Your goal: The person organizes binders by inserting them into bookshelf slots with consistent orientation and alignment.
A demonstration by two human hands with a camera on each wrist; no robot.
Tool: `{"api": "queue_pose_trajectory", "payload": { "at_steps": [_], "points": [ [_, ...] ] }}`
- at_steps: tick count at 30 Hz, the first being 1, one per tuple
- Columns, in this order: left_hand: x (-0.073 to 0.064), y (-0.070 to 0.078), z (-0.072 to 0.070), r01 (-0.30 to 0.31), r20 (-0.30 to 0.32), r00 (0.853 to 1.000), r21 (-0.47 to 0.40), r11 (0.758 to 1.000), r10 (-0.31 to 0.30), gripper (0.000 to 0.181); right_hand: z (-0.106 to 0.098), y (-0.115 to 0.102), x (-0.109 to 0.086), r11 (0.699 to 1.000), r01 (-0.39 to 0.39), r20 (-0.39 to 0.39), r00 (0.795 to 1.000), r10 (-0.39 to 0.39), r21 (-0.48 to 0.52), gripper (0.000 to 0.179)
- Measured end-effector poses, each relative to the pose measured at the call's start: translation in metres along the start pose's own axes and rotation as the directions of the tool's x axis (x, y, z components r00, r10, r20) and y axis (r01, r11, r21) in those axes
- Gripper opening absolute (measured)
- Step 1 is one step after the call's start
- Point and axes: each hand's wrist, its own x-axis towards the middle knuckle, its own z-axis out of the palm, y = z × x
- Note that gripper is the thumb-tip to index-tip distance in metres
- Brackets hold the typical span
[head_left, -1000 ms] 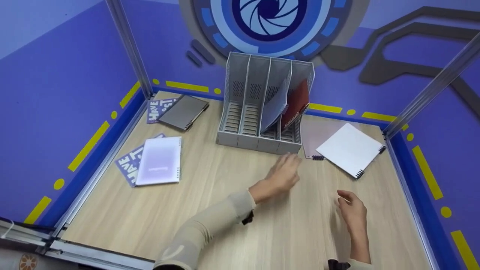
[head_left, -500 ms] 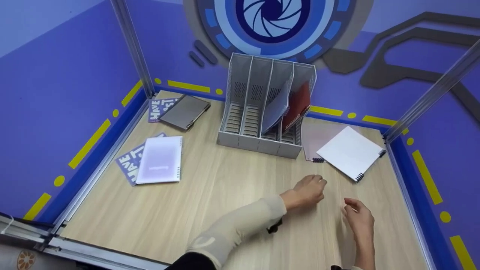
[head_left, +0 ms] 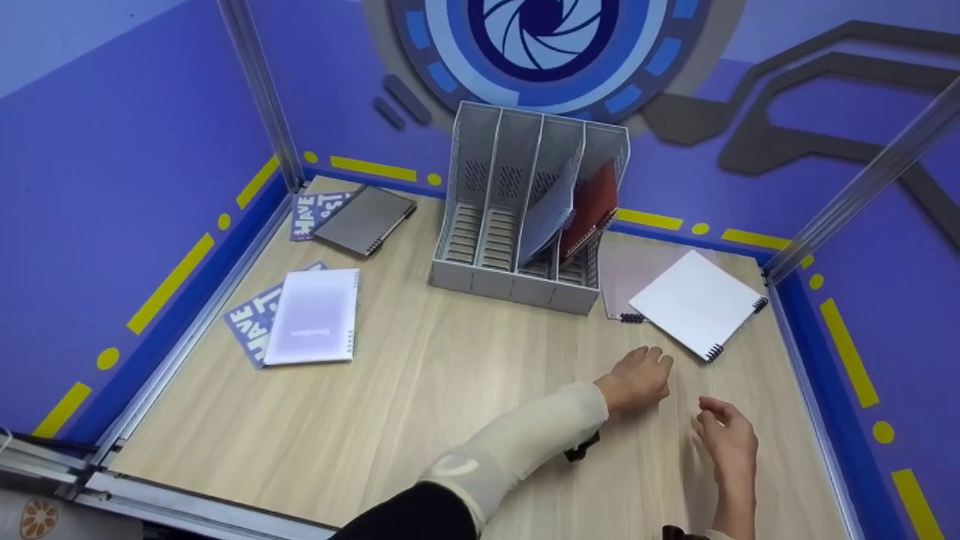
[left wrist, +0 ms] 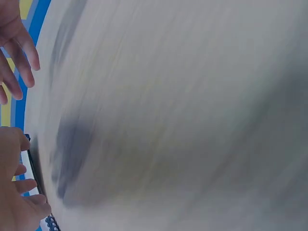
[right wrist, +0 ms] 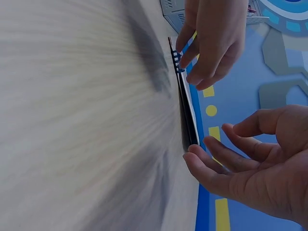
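Notebook (head_left: 697, 304) lies beyond the fingers (head_left: 664, 366).

a flat, pale wood-grain tabletop (head_left: 420, 420) carries an upright grey plastic rack with four slots (head_left: 514, 291), standing near its far edge. just right of the rack lies a translucent pinkish spiral-bound notebook (head_left: 619, 277), partly covered by a white square notebook with black coils (head_left: 697, 304), turned cornerwise. at the far left, a dark grey spiral notebook (head_left: 366, 219) overlaps a purple card with white lettering (head_left: 306, 217); nearer, a pale lavender rectangular notebook (head_left: 313, 319) overlaps a second purple lettered card (head_left: 251, 322).
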Motion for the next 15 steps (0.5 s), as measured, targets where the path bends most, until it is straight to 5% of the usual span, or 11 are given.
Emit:
{"api": "queue_pose_trajectory", "payload": {
  "at_steps": [7, 15],
  "points": [
    [0.029, 0.012, -0.001, 0.067, 0.027, 0.997, -0.056, 0.996, -0.066, 0.045, 0.001, 0.000, 0.002, 0.997, -0.068, 0.009, 0.998, 0.068, 0.045, 0.044],
    [0.062, 0.040, -0.001, 0.149, 0.097, 0.984, 0.027, 0.988, -0.151, 0.064, -0.011, -0.004, 0.006, 0.985, -0.160, -0.010, 0.987, 0.160, 0.063, 0.044]
  ]
}}
